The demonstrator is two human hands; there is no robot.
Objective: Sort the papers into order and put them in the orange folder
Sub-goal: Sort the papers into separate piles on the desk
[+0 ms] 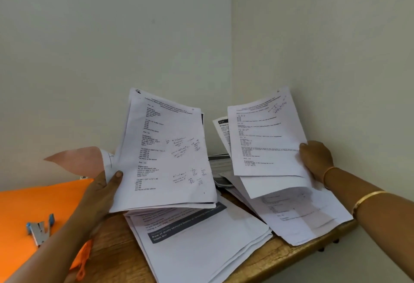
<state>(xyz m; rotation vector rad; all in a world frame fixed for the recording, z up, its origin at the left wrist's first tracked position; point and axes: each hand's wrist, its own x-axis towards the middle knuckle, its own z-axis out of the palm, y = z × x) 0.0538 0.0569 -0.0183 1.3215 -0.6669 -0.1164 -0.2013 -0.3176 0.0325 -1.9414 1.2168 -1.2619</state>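
I see the left hand pinching 1 sheaf of papers by its left edge, the right hand gripping a 2nd sheaf by its right edge, both above loose sheets on the table. The orange folder lies at left, a stapler on it; its contents I cannot tell.

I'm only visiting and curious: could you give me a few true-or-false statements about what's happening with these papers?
1. The left hand and the right hand each hold up printed sheets. True.
2. A small stapler rests on the orange folder. True.
3. The folder lies to the right of the person. False: it lies on the left.
4. Every paper is held up in the air. False: loose stacks lie on the wooden table.
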